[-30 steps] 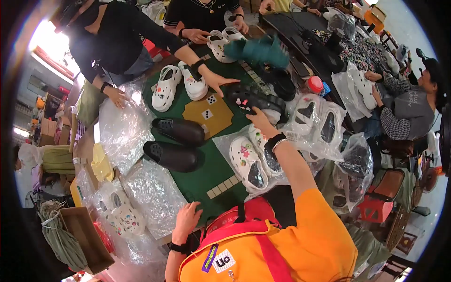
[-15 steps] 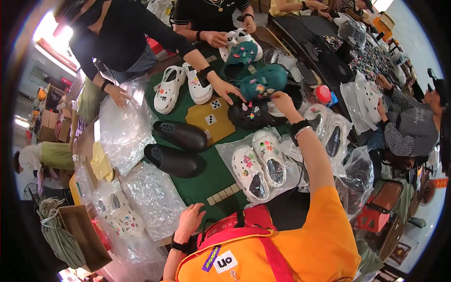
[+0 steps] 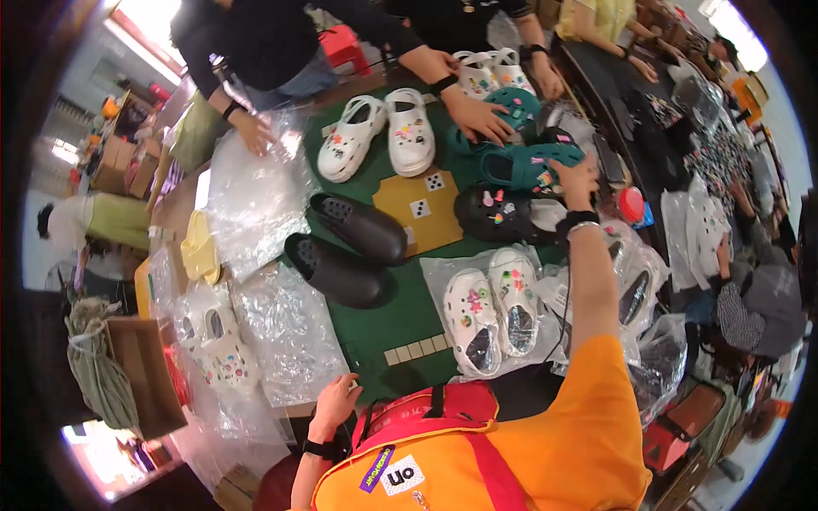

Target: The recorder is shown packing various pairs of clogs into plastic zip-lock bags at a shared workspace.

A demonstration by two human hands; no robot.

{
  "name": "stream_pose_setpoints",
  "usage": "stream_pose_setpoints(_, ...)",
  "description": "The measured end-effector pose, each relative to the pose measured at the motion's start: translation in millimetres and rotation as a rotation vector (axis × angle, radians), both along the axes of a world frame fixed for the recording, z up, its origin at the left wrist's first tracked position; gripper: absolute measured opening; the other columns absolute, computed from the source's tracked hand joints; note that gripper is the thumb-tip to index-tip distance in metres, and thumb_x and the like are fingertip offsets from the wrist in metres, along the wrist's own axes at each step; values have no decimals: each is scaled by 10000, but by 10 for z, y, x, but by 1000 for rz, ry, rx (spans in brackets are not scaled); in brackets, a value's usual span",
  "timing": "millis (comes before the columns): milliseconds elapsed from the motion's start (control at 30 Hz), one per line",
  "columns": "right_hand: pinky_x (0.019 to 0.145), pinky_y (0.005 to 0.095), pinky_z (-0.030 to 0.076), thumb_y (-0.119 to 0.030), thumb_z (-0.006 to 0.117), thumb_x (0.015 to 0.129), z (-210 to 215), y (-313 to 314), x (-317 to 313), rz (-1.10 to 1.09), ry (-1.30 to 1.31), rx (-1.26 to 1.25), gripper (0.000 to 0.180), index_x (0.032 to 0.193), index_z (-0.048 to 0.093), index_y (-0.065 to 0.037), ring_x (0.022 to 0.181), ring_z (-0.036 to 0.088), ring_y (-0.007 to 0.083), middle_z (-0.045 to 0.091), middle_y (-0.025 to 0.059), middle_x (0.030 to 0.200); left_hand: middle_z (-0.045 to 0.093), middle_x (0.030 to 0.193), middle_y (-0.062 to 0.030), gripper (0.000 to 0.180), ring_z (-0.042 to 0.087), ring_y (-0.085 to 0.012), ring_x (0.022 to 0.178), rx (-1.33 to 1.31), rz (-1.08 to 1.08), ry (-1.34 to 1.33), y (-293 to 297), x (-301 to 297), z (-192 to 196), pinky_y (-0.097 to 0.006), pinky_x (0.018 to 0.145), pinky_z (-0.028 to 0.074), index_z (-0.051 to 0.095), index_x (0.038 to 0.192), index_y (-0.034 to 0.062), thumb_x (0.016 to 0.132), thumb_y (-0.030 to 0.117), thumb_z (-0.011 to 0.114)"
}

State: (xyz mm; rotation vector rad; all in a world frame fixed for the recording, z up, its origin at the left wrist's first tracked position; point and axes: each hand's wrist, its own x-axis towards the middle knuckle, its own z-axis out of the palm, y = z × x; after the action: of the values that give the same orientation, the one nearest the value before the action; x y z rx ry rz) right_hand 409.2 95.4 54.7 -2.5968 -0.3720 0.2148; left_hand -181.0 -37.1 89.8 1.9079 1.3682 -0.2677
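My right hand (image 3: pixel 578 180) grips the toe end of a teal clog (image 3: pixel 530 167) with charms on it, beside a black charm-covered clog (image 3: pixel 494 213). A second teal clog (image 3: pixel 518 106) lies just beyond, under a co-worker's hand (image 3: pixel 479 117). My left hand (image 3: pixel 337 399) rests at the near table edge by a clear plastic bag (image 3: pixel 290 332), fingers loosely apart, holding nothing I can see. Two plain black clogs (image 3: pixel 362 228) lie mid-table. White clogs with charms (image 3: pixel 470 317) sit on plastic in front of my right forearm.
White clogs (image 3: pixel 411 132) stand at the far side of the green table (image 3: pixel 383 328). A yellow slipper (image 3: pixel 199 247) and bagged white clogs (image 3: pixel 217 341) lie at left. A red-lidded jar (image 3: pixel 629 204) is at right. Co-workers stand across and to the right.
My right hand has lowered and turned the teal clog. The co-worker's hand has moved from the black clog onto the other teal clog. The view has shifted; my left hand stays at the table edge.
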Motion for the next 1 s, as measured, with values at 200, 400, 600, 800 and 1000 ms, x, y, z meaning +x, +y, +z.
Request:
stream_pose_setpoints(200,950,431,338,-412,802,523,-1,-257,360,358,204,322,1010,1330,297,-75,1168,392,354,422,236,1230,594,928,-187,292,566,-366,861,-5,74,16,-101,-233,-158,-431,723,459,544,1032,56,800,233,553)
stream_pose_setpoints(400,936,355,353,-307,800,553,-20,-277,145,591,100,375,967,1313,288,4,1113,446,311,396,231,1248,591,917,-184,268,561,-370,855,5,65,-18,-17,-121,-231,-439,713,454,541,1003,62,804,241,550)
stream_pose_setpoints(600,908,418,360,-306,773,517,161,6,-196,496,-122,451,900,1256,356,-6,1083,433,349,425,229,1172,596,910,-173,268,564,-366,847,62,40,-105,6,-64,-230,-431,718,457,547,1007,62,798,231,558)
stream_pose_setpoints(800,841,415,406,-274,738,569,983,314,-522,313,243,651,849,1268,328,-22,1024,468,331,441,195,1124,600,907,-181,269,566,-362,859,7,88,-35,-112,-169,-204,-433,718,453,545,1011,58,797,221,556)
stream_pose_setpoints(1000,738,358,477,-147,696,654,1428,339,-539,432,597,1032,667,1214,360,-10,891,545,231,489,144,1059,604,885,-191,280,569,-370,841,0,133,-121,-104,-204,-245,-439,706,449,541,1014,54,800,233,553)
